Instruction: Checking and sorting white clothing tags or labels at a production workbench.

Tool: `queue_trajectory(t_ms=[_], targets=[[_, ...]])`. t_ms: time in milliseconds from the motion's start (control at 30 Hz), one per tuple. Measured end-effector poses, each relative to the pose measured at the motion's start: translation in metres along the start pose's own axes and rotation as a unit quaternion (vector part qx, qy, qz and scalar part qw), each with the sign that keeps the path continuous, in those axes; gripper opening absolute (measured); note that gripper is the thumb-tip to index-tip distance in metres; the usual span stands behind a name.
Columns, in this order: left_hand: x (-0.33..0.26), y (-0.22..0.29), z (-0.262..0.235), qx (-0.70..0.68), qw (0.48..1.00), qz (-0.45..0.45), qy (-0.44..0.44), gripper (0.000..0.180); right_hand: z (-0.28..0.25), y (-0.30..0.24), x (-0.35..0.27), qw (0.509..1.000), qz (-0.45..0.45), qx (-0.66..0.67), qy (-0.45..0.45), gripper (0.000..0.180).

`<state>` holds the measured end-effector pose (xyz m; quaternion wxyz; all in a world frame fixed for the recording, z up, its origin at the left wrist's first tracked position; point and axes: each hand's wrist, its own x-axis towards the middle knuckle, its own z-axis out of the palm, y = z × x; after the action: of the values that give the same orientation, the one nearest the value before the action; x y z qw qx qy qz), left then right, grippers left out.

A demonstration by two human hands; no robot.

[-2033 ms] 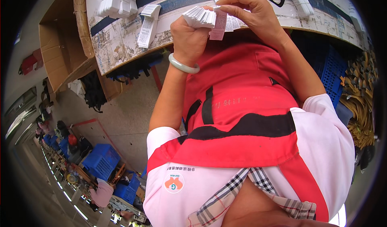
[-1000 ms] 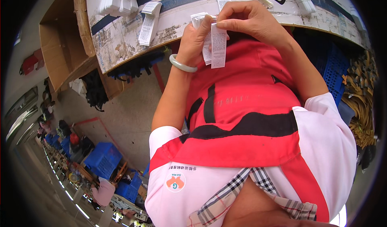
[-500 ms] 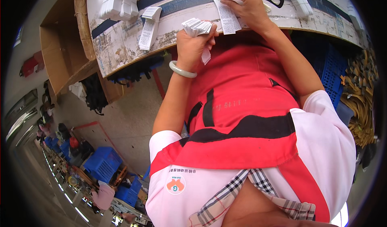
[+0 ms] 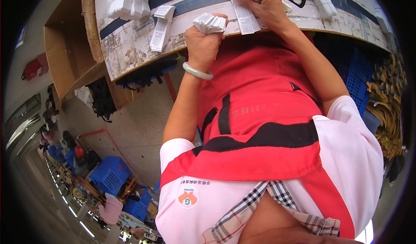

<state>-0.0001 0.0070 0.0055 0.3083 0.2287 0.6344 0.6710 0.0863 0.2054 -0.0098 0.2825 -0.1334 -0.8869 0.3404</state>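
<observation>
My left hand (image 4: 203, 46), with a pale bangle on its wrist, is closed around a bundle of folded white labels (image 4: 209, 24) just past the table's near edge. To its right, my right hand (image 4: 265, 7) has thumb and fingertips pinched at the edge of a long white printed label strip (image 4: 245, 19). That strip lies on the table, its lower end at the near edge. Left of the left hand, a small folded stack of labels (image 4: 162, 29) rests on the table with one end trailing toward me.
The worn table (image 4: 130, 49) carries larger white label stacks (image 4: 130, 2) at far left and another stack (image 4: 320, 1) at right. A black loop (image 4: 297, 1) lies by the right hand. An open cardboard box (image 4: 69, 49) stands left; a blue crate (image 4: 358, 80) sits under the table.
My left hand has moved slightly up and left with its label bundle, and the bundle's dangling end no longer shows. My right hand stays on the strip.
</observation>
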Motion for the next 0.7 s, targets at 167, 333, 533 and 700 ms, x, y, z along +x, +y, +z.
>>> queue_trajectory(t_ms=[167, 333, 533, 700], targets=[[0.005, -0.002, -0.002, 0.066, 0.986, 0.144, 0.051, 0.02, -0.023, -0.052, -0.002, 0.994, 0.008, 0.092, -0.056, 0.009], [-0.004, 0.011, -0.003, 0.032, 0.995, 0.094, -0.008, 0.02, -0.028, -0.057, -0.006, 0.971, 0.055, 0.184, -0.143, 0.016], [-0.007, 0.008, -0.005, 0.009, 0.996, 0.09, -0.013, 0.021, -0.029, -0.054, -0.01, 0.945, 0.129, 0.196, -0.228, 0.021], [-0.007, 0.001, -0.007, 0.013, 0.998, 0.06, -0.026, 0.018, -0.027, -0.059, -0.008, 0.922, 0.16, 0.26, -0.237, 0.017]])
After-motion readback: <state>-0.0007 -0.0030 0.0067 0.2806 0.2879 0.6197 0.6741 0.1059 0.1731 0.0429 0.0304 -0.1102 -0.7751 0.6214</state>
